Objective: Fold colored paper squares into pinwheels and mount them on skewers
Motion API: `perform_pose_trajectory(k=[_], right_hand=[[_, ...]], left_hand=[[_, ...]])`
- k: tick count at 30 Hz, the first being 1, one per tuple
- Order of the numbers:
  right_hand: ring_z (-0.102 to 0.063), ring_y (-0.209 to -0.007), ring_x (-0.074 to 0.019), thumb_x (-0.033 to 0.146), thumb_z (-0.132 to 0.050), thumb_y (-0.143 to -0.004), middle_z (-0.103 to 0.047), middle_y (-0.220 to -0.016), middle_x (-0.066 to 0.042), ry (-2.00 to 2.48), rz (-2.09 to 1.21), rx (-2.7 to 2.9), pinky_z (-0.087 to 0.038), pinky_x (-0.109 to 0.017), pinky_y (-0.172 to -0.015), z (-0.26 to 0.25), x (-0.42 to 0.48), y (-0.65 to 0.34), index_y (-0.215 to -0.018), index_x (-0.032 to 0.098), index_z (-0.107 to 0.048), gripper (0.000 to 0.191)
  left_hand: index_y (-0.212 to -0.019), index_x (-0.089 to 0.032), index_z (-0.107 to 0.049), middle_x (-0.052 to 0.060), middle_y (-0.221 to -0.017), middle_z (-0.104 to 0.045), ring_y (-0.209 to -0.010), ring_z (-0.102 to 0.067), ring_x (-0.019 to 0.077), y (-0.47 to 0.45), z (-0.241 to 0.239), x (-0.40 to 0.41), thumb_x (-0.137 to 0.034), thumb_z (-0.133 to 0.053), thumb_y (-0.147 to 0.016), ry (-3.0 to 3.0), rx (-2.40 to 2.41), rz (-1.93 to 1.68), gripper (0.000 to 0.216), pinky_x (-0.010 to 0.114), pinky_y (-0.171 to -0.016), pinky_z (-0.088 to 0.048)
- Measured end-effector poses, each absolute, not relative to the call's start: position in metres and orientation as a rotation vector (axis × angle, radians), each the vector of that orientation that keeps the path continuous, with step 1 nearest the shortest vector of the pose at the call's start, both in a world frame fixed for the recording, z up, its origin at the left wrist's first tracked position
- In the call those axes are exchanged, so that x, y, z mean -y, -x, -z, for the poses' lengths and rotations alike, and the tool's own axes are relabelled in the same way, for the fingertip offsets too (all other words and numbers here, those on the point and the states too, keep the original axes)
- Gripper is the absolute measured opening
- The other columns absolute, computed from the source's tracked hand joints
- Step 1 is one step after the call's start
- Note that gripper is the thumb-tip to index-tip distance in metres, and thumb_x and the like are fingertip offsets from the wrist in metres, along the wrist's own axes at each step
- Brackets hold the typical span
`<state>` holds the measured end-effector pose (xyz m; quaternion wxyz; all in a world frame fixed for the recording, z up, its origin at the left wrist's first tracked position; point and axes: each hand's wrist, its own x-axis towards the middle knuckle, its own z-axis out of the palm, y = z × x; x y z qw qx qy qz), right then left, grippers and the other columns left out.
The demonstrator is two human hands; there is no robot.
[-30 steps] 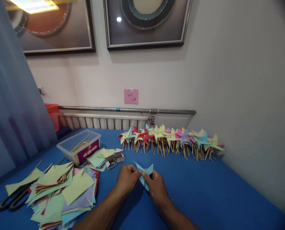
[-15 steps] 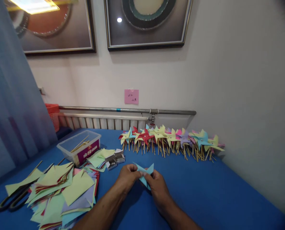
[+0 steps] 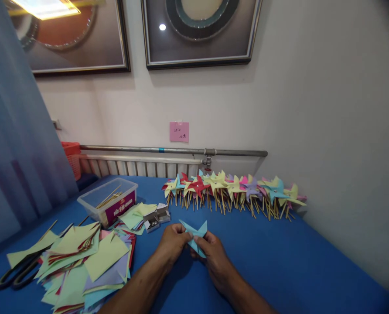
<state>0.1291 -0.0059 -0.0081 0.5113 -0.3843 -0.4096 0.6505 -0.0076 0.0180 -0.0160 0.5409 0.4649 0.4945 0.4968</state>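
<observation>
Between my two hands is a light-blue paper pinwheel (image 3: 199, 231), its pointed blades folded in toward the centre. My left hand (image 3: 174, 240) pinches its left side, with the thumb near the middle. On the other side, my right hand (image 3: 214, 253) grips the paper, thumb laid across the centre. Fingers behind the paper are mostly hidden. Just left of my hands lies a small open box (image 3: 152, 223) with tiny metal pins inside. Beside it are cut paper pieces (image 3: 137, 213) in several colours.
A large stack of coloured paper (image 3: 83, 266) and black-handled scissors (image 3: 24, 270) lie at the left. Behind them stands a clear plastic tub (image 3: 93, 198) holding sticks. Finished pinwheels (image 3: 233, 187) on sticks line the back of the blue table (image 3: 295, 266), below a pipe (image 3: 142, 149).
Both hands and the blue pinwheel have shifted slightly left. Its upper blades stand out a little more above my fingers.
</observation>
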Motion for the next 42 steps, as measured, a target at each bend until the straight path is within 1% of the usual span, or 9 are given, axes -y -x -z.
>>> perform_pose_trajectory(k=[7, 12, 16, 19, 23, 25, 31, 39, 42], right_hand=[[-0.057, -0.06, -0.015, 0.037, -0.079, -0.07, -0.069, -0.069, -0.002, 0.973, -1.541, 0.965, -0.046, -0.027, -0.06, 0.009, 0.005, -0.131, -0.084, 0.016, -0.073, 0.026], [-0.054, -0.057, -0.0137, 0.038, -0.077, -0.07, -0.063, -0.062, 0.0, 1.0, -1.474, 0.955, -0.044, -0.026, -0.058, 0.011, 0.003, -0.133, -0.076, 0.017, -0.068, 0.024], [-0.053, -0.057, -0.0136, 0.038, -0.073, -0.071, -0.062, -0.062, 0.001, 1.005, -1.448, 0.987, -0.044, -0.027, -0.059, 0.011, 0.003, -0.134, -0.074, 0.018, -0.066, 0.022], [-0.052, -0.057, -0.0139, 0.039, -0.072, -0.072, -0.062, -0.062, 0.001, 1.008, -1.443, 1.011, -0.042, -0.026, -0.058, 0.012, 0.002, -0.135, -0.077, 0.017, -0.067, 0.022], [-0.05, -0.055, -0.0138, 0.039, -0.073, -0.07, -0.063, -0.061, 0.001, 1.052, -1.419, 1.031, -0.037, -0.026, -0.055, 0.015, -0.002, -0.135, -0.08, 0.017, -0.069, 0.024], [-0.05, -0.055, -0.0144, 0.038, -0.073, -0.069, -0.064, -0.062, 0.001, 1.056, -1.414, 1.051, -0.037, -0.026, -0.055, 0.017, -0.004, -0.135, -0.079, 0.018, -0.069, 0.023], [-0.052, -0.057, -0.0156, 0.039, -0.071, -0.072, -0.067, -0.064, -0.001, 1.026, -1.434, 1.039, -0.041, -0.028, -0.059, 0.015, -0.002, -0.135, -0.077, 0.019, -0.069, 0.021], [-0.053, -0.059, -0.0154, 0.039, -0.075, -0.069, -0.063, -0.062, 0.001, 1.046, -1.438, 0.986, -0.042, -0.027, -0.058, 0.017, -0.004, -0.135, -0.079, 0.018, -0.071, 0.023], [-0.05, -0.058, -0.0137, 0.036, -0.078, -0.068, -0.063, -0.063, 0.002, 1.059, -1.435, 1.015, -0.039, -0.025, -0.056, 0.017, -0.003, -0.135, -0.08, 0.017, -0.072, 0.024]], left_hand=[[-0.06, -0.018, -0.059, 0.0, -0.054, -0.062, -0.051, -0.053, 0.0123, 0.007, 0.001, -0.009, -0.04, -0.075, -0.061, -1.076, -1.138, -1.131, 0.027, 0.025, -0.056, -0.037], [-0.058, -0.02, -0.053, -0.004, -0.048, -0.052, -0.045, -0.043, 0.0106, 0.009, -0.006, -0.007, -0.054, -0.074, -0.064, -0.93, -1.084, -1.156, 0.04, 0.025, -0.051, -0.031], [-0.062, -0.019, -0.057, -0.001, -0.052, -0.057, -0.048, -0.05, 0.0133, 0.009, -0.007, -0.007, -0.061, -0.072, -0.066, -0.914, -1.058, -1.161, 0.044, 0.027, -0.054, -0.035], [-0.058, -0.02, -0.053, -0.004, -0.048, -0.051, -0.045, -0.045, 0.0109, 0.006, -0.007, -0.006, -0.056, -0.075, -0.065, -0.948, -1.064, -1.165, 0.043, 0.026, -0.052, -0.031], [-0.065, -0.016, -0.063, 0.0, -0.052, -0.062, -0.051, -0.059, 0.0158, 0.0, -0.006, -0.004, -0.036, -0.08, -0.058, -1.033, -1.08, -1.151, 0.027, 0.027, -0.057, -0.039], [-0.066, -0.016, -0.064, 0.001, -0.052, -0.063, -0.052, -0.06, 0.0163, -0.001, -0.005, -0.004, -0.031, -0.078, -0.057, -1.022, -1.091, -1.159, 0.022, 0.027, -0.057, -0.039], [-0.067, -0.017, -0.061, 0.0, -0.052, -0.06, -0.05, -0.054, 0.0132, 0.002, -0.006, -0.004, -0.033, -0.07, -0.063, -0.978, -0.943, -1.16, 0.019, 0.026, -0.055, -0.037], [-0.074, -0.016, -0.063, 0.001, -0.062, -0.065, -0.058, -0.061, 0.0162, 0.004, -0.012, -0.001, -0.035, -0.084, -0.055, -1.086, -0.874, -1.125, 0.034, 0.03, -0.064, -0.047], [-0.067, -0.018, -0.059, 0.0, -0.059, -0.062, -0.054, -0.058, 0.0147, 0.001, -0.007, -0.003, -0.036, -0.085, -0.053, -1.077, -1.012, -1.171, 0.035, 0.028, -0.059, -0.045]])
